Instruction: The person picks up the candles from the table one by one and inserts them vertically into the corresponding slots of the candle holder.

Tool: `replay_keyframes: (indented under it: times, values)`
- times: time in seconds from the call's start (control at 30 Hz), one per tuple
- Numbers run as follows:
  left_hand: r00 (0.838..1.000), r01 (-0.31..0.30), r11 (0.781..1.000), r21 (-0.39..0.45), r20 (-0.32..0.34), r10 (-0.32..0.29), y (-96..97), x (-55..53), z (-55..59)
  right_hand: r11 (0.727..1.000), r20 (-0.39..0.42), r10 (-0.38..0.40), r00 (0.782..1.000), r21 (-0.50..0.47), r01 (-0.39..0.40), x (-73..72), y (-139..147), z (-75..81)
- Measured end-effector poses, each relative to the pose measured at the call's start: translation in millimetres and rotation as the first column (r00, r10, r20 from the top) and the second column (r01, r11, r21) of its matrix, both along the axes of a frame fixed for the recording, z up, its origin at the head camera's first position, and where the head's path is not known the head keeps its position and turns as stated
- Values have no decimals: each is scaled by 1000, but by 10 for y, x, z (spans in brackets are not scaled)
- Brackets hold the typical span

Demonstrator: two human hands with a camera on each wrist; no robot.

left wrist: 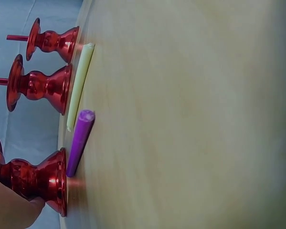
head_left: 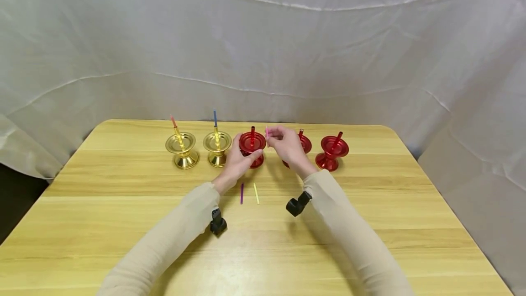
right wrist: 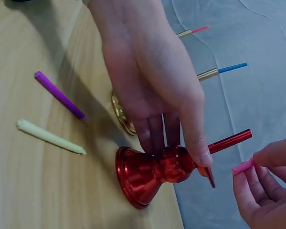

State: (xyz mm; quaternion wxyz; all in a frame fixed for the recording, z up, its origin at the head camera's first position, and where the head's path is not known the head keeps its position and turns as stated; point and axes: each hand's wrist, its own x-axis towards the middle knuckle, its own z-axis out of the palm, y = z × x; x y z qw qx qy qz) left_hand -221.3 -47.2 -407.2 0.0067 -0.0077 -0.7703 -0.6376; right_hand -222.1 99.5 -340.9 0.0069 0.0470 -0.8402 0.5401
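**Holding a red candle holder while pinching a pink candle**

My left grip is curled round the red candle holder near the middle of the surface's far edge, thumb at the rim of its dish. My right grip pinches the pink candle between thumb and finger, just beside the holder's tube and apart from it; how much of the candle my fingers hide, I can't quite tell.

Toward the far left corner stand a gold holder with a coral candle and another gold holder with a blue candle. Toward the far right corner stand a second red holder, partly behind my right grip, and an outermost red holder. A purple candle and a yellow candle lie side by side, between the row and the near edge.
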Motion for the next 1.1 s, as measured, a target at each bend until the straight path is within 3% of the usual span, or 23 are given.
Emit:
replay_keyframes:
  times: [0.4, 0.87, 1.1]
  values:
    - [1000, 1, 1000, 13, 0, -1, 15, -8, -8, 1000, -97, 16, 995, -22, -18, -169, -113, 143]
    - [1000, 11, 1000, 26, -14, -11, 4, -13, -15, 997, -104, -10, 994, -73, 3, -281, -278, 248]
    - [1000, 15, 999, 33, -16, -14, -6, -9, -23, 1000, -137, 5, 991, -7, -6, -293, -332, 207]
